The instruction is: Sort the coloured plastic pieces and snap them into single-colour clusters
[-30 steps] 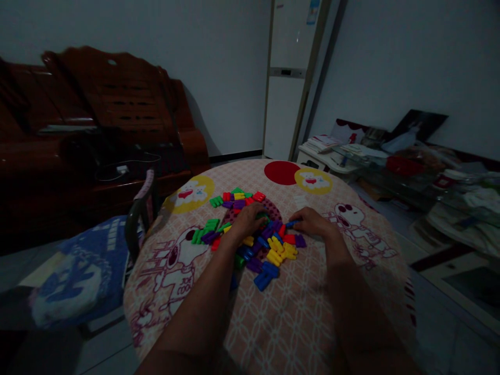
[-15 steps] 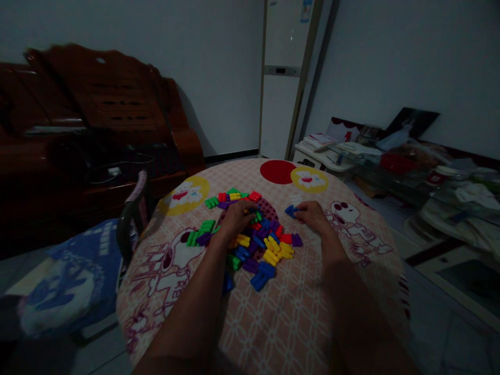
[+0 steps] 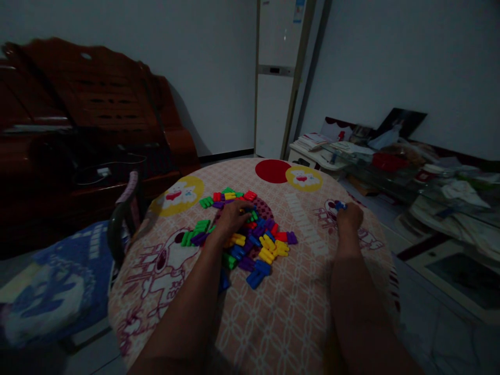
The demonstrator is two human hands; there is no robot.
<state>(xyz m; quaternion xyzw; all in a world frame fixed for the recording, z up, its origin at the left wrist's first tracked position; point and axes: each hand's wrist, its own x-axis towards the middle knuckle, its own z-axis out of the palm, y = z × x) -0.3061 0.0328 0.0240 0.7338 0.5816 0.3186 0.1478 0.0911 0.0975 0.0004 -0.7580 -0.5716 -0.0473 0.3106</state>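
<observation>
My right hand [image 3: 350, 214] is closed on a blue toy building block [image 3: 340, 206], over the right side of the table. My left hand [image 3: 233, 216] rests over the far part of a loose pile of plastic blocks, its fingers curved and apart. Small coloured bits of blocks show beneath those fingers; their full shape is hidden. Yellow blocks [image 3: 269, 249], purple, red and blue blocks [image 3: 258, 274] lie to the right and in front of my left hand. Green blocks [image 3: 195, 233] lie to its left, with more green, red and yellow ones behind it.
A round table [image 3: 281, 317] has a patterned cloth with a white ladder-like print. At left stand a chair [image 3: 119, 219] with a blue cloth and a wooden sofa [image 3: 105, 104]. Behind is a tall white cabinet-like unit [image 3: 274, 112]; a cluttered glass-topped stand [image 3: 375, 172] is at right.
My right hand has carried the blue block from beside the pile to the right, across the white ladder print. My left hand stays over the pile. The view has turned slightly right.
</observation>
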